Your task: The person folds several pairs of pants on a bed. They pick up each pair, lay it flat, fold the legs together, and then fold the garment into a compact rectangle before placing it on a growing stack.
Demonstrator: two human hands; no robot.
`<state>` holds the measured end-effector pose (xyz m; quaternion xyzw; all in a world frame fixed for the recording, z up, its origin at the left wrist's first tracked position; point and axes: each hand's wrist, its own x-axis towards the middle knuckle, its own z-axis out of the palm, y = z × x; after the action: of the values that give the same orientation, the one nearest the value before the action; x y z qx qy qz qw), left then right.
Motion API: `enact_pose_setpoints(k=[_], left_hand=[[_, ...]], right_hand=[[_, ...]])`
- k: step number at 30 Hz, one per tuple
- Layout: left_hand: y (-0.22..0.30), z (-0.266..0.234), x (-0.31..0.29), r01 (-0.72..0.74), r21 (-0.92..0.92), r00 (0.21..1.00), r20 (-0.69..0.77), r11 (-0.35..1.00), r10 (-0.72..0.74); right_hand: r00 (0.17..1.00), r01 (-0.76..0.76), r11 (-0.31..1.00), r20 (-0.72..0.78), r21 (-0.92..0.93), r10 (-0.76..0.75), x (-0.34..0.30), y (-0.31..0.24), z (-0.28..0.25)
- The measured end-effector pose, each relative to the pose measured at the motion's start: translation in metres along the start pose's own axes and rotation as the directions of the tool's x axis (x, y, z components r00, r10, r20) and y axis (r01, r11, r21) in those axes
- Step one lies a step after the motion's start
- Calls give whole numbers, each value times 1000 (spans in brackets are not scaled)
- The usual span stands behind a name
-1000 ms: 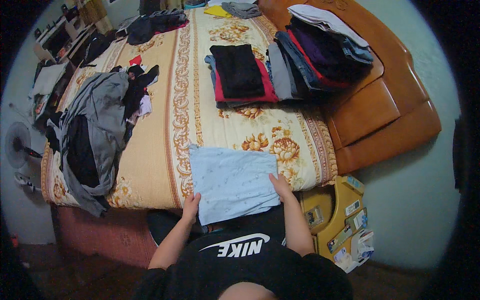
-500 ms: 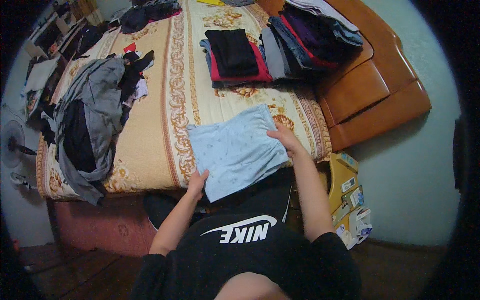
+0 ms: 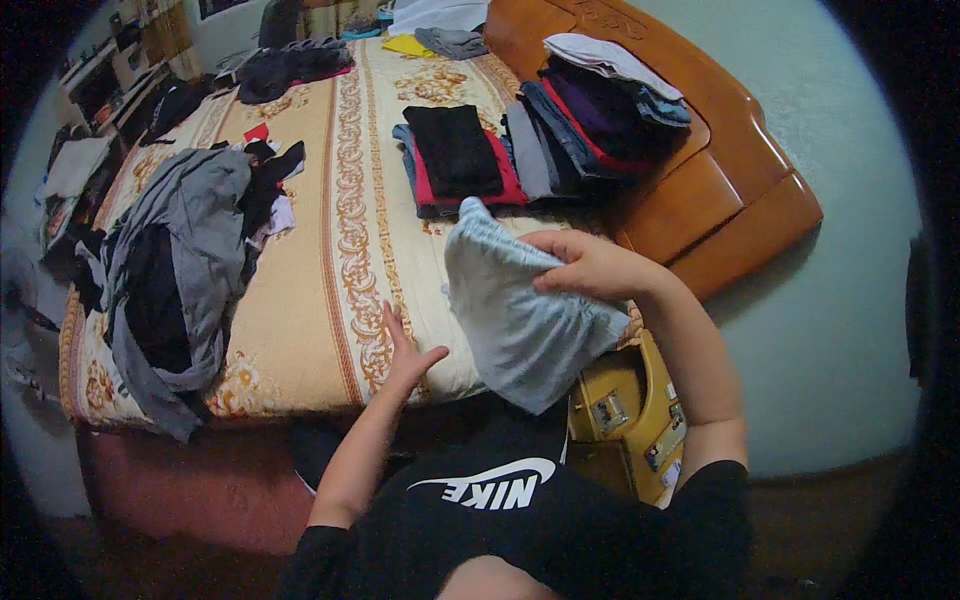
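Observation:
A light blue, faintly patterned garment [image 3: 525, 320] with a gathered, elastic-looking edge hangs from my right hand [image 3: 588, 264]. That hand is closed on the gathered edge, thumb on the near side, and the cloth drapes over the bed's front edge. Its exact kind is hard to tell. My left hand [image 3: 405, 352] is off the cloth, to its left, with thumb and fingers spread and nothing in them. Just beyond the garment lies a folded pile with black cloth [image 3: 455, 150] on top of red and blue pieces.
The bed [image 3: 290, 330] has a floral cover. A taller folded stack [image 3: 600, 120] stands against the brown headboard [image 3: 720, 170]. Loose grey clothing [image 3: 180, 220] is heaped at the left, with more dark clothes [image 3: 290, 72] at the far end. A yellow bedside cabinet [image 3: 640, 410] stands at the right.
My left hand has let go of the light blue garment and opened. My right hand has lifted the garment, which now hangs and folds over. The view has shifted a little.

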<state>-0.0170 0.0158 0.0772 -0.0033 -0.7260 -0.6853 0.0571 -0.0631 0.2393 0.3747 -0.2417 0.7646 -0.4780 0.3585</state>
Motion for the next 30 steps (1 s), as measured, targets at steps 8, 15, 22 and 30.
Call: enact_pose_setpoints(k=[8, 15, 22, 30], left_hand=[[149, 1, 41, 47, -198, 857, 511, 979, 62], [154, -8, 9, 15, -314, 973, 225, 949, 59], [111, -33, 71, -86, 29, 995, 44, 996, 85], [-63, -122, 167, 329, 197, 935, -208, 923, -289]], right_hand=[[959, 48, 892, 269, -449, 84, 2, -21, -3], [915, 19, 960, 393, -278, 95, 29, 3, -27], [942, -63, 935, 287, -348, 170, 129, 65, -60], [752, -140, 835, -606, -532, -259, 269, 222, -12]])
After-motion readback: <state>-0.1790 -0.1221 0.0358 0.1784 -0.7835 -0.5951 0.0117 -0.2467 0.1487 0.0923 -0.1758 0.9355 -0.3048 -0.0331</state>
